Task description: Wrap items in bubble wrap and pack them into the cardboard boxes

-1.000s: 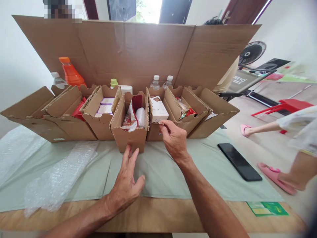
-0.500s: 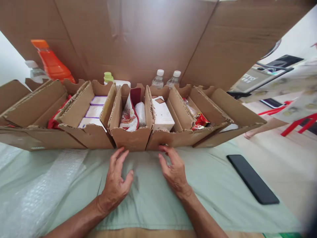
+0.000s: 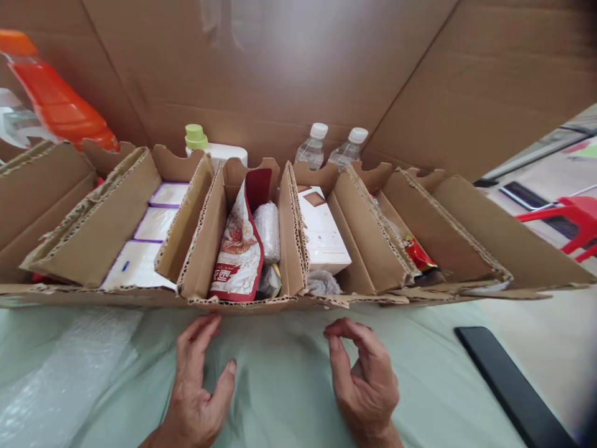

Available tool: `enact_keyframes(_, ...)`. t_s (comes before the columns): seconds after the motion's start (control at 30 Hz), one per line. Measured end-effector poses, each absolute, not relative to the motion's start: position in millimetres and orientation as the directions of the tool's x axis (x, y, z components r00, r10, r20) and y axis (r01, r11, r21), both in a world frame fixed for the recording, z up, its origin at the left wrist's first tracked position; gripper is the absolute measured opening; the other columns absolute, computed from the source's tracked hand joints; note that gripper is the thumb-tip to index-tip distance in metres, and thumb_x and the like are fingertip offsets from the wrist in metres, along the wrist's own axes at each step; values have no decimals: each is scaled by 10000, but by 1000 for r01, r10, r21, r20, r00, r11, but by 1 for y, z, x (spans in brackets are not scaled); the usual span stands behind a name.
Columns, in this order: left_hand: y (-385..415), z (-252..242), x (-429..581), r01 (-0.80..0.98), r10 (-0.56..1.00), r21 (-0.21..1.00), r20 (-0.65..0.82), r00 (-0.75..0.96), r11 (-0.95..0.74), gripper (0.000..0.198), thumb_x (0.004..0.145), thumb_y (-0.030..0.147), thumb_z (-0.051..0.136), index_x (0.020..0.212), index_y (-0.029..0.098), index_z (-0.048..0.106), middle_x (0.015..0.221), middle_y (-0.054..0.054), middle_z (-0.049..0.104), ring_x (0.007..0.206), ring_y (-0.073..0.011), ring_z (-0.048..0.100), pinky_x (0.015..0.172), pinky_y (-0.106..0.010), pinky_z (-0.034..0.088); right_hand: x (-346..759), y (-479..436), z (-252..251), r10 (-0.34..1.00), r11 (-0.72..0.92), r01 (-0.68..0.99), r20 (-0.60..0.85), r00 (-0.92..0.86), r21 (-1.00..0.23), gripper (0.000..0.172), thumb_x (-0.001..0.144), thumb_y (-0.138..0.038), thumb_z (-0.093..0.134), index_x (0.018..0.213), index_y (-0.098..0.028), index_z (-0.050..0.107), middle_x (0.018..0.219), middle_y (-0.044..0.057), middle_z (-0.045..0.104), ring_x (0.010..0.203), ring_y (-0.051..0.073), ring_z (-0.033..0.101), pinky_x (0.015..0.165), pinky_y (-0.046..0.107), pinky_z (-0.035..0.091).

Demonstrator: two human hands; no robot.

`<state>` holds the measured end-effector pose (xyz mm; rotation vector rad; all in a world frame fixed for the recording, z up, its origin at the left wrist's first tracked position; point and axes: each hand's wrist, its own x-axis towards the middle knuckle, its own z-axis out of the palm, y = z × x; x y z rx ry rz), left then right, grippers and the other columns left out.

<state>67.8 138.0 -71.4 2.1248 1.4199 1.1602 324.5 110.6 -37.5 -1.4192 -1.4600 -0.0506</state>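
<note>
My left hand (image 3: 196,386) rests open on the pale green cloth (image 3: 284,379), fingers pointing at the row of open cardboard boxes (image 3: 242,302). My right hand (image 3: 364,379) hovers just right of it, fingers curled with thumb and forefinger nearly touching, holding nothing I can see. Straight ahead, the middle box holds a red and white snack bag (image 3: 237,255) and a bubble-wrapped item (image 3: 268,227). A white carton (image 3: 321,233) fills the box to its right. White packs with purple edges (image 3: 149,239) lie in the box to the left.
A tall cardboard sheet (image 3: 289,68) stands behind the boxes. An orange bottle (image 3: 60,102), a white bottle with a green cap (image 3: 205,143) and two clear water bottles (image 3: 333,146) stand at the back. Bubble wrap (image 3: 60,373) lies left; a black phone (image 3: 517,389) lies right.
The view has closed in on the boxes. Both hands drew back from the box fronts onto the cloth, and my right fingers curled. The passing person at the right is out of view.
</note>
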Motion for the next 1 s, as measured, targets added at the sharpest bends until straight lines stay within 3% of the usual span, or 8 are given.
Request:
enact_keyframes(0.13,139,-81,62,666,871,589,447,204,-459,621,957,210,597,1550,247,417,1404,-140,497,1295,-295,545,1032,-437,559,322,117,-43,780,303,812,620,89,-498,235,922,-83,595,1057,-264,662,845,19,741,728,206,696,659,352,561)
enact_keyframes(0.3,141,-78,62,700,871,553,442,213,-452,669,935,184,607,1568,270,408,1394,-127,509,1306,-299,552,983,-405,589,326,118,-56,843,260,844,536,37,-469,185,957,-152,609,1093,-262,669,933,38,776,847,227,746,728,371,588)
enact_keyframes(0.5,145,-59,75,587,897,679,327,296,-441,683,898,86,527,1550,256,410,1615,-167,410,1464,-332,496,1133,-512,526,329,118,-58,854,259,865,521,3,-429,154,998,-236,588,1110,-289,679,920,26,783,800,236,750,723,395,578)
enact_keyframes(0.63,146,-61,79,533,896,723,304,324,-438,698,856,68,529,1532,213,431,1666,-184,370,1534,-333,422,1194,-535,474,314,125,-53,828,326,842,560,-35,-430,181,986,-184,585,1109,-283,673,916,31,768,797,230,742,708,383,574)
enact_keyframes(0.8,147,-56,80,527,924,769,221,313,-362,689,809,110,554,1495,144,494,1682,-219,340,1554,-379,374,1201,-614,438,268,135,-22,747,506,743,654,-122,-438,273,953,-89,590,1156,-256,663,952,33,776,833,198,750,745,337,586)
enact_keyframes(0.9,134,-39,75,483,890,770,239,389,-418,708,829,179,591,1526,165,471,1651,-211,394,1551,-391,364,1221,-654,388,230,147,19,718,586,665,677,-161,-464,470,962,-82,583,1393,-272,575,984,20,777,822,169,744,783,312,592)
enact_keyframes(1.0,109,-27,62,434,859,770,280,428,-467,710,822,163,597,1521,216,482,1606,-177,463,1522,-380,405,1209,-660,403,192,170,60,764,572,675,603,-230,-466,609,990,-148,547,1573,-269,417,917,-2,772,717,162,715,714,301,571)
